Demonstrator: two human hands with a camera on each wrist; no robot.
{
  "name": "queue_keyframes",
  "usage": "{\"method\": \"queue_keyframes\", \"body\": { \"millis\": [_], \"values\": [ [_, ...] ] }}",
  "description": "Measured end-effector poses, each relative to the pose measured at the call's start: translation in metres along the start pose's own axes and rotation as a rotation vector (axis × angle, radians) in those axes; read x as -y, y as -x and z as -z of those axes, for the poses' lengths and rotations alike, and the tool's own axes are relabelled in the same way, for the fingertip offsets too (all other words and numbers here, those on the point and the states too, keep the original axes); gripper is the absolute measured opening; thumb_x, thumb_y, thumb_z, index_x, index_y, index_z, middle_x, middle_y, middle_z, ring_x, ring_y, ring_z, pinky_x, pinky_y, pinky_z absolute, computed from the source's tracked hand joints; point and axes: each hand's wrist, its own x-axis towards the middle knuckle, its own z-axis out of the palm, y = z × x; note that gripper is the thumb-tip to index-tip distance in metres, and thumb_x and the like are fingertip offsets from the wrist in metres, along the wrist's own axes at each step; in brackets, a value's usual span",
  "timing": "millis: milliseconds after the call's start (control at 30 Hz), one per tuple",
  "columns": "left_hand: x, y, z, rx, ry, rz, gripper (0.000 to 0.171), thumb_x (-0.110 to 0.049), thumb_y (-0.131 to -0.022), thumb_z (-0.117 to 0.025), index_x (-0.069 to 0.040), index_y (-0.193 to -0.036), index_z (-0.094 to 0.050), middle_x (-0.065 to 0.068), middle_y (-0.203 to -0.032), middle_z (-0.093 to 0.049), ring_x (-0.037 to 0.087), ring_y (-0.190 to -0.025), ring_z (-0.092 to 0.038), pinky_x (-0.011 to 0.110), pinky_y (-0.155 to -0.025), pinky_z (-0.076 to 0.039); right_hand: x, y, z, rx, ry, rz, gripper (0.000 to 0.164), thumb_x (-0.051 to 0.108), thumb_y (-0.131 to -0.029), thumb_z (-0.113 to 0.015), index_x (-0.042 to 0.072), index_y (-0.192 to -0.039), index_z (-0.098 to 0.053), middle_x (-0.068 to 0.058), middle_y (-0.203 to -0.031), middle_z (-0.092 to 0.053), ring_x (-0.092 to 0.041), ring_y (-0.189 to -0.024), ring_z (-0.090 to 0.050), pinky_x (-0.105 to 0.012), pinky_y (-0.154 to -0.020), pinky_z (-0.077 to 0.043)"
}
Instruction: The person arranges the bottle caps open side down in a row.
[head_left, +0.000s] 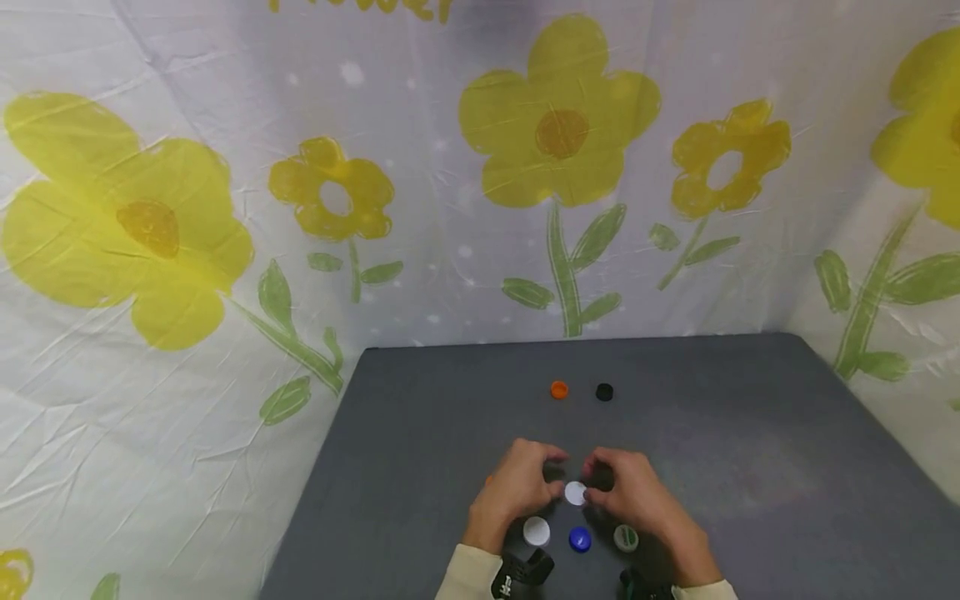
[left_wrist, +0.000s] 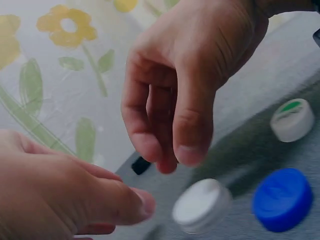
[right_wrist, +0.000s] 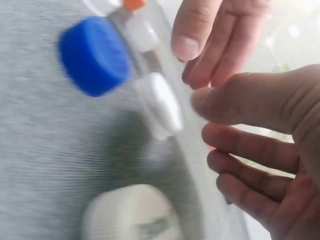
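My left hand (head_left: 517, 483) and right hand (head_left: 633, 492) hover just above the grey table on either side of a white bottle cap (head_left: 575, 493). Both have loosely bent fingers and hold nothing. In the left wrist view the white cap (left_wrist: 200, 205) lies below the right hand (left_wrist: 190, 85), apart from its fingertips. The left thumb (left_wrist: 137, 205) is to the left of it. Closer to me lie another white cap (head_left: 536, 532), a blue cap (head_left: 580, 539) and a pale cap with a green mark (head_left: 626, 538).
Farther back on the grey table (head_left: 450, 392) lie an orange cap (head_left: 559, 390) and a black cap (head_left: 604, 392). Another orange piece (head_left: 489, 480) is mostly hidden behind the left hand. A flower-printed cloth (head_left: 435, 250) hangs behind the table.
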Motion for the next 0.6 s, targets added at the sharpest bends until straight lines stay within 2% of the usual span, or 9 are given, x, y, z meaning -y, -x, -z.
{"method": "queue_keyframes", "body": {
  "millis": [100, 233, 467, 600],
  "values": [
    [0.001, -0.004, 0.01, -0.042, 0.012, -0.005, 0.038, -0.016, -0.09, -0.089, -0.012, -0.127, -0.082, -0.001, -0.122, -0.083, 0.017, -0.12, -0.075, 0.034, -0.103, -0.061, 0.001, -0.009, 0.01, -0.053, -0.004, 0.042, 0.027, 0.01, -0.081, -0.095, 0.014, -0.101, -0.077, 0.002, -0.098, -0.08, -0.022, -0.095, -0.077, -0.045, -0.085, -0.063],
    [0.0, -0.015, 0.025, -0.096, 0.062, -0.022, 0.037, -0.017, -0.094, -0.087, -0.011, -0.131, -0.081, 0.001, -0.128, -0.081, 0.02, -0.125, -0.074, 0.039, -0.107, -0.06, 0.002, -0.025, 0.026, -0.121, -0.005, 0.096, 0.027, 0.007, -0.085, -0.092, 0.011, -0.108, -0.08, -0.004, -0.106, -0.082, -0.03, -0.102, -0.078, -0.055, -0.091, -0.063],
    [0.005, -0.04, 0.048, -0.239, 0.123, -0.083, 0.038, -0.017, -0.093, -0.089, -0.01, -0.13, -0.081, 0.005, -0.127, -0.082, 0.023, -0.121, -0.077, 0.042, -0.107, -0.061, 0.005, -0.053, 0.048, -0.202, -0.016, 0.13, 0.028, 0.007, -0.088, -0.091, 0.01, -0.114, -0.081, -0.007, -0.111, -0.082, -0.035, -0.104, -0.078, -0.058, -0.092, -0.063],
    [0.011, -0.056, 0.054, -0.283, 0.145, -0.107, 0.038, -0.018, -0.092, -0.09, -0.009, -0.129, -0.081, 0.006, -0.125, -0.083, 0.023, -0.119, -0.078, 0.042, -0.107, -0.06, 0.002, -0.07, 0.053, -0.22, -0.049, 0.119, 0.029, 0.009, -0.09, -0.089, 0.009, -0.118, -0.081, -0.01, -0.114, -0.083, -0.032, -0.103, -0.078, -0.056, -0.091, -0.063]
  ]
}}
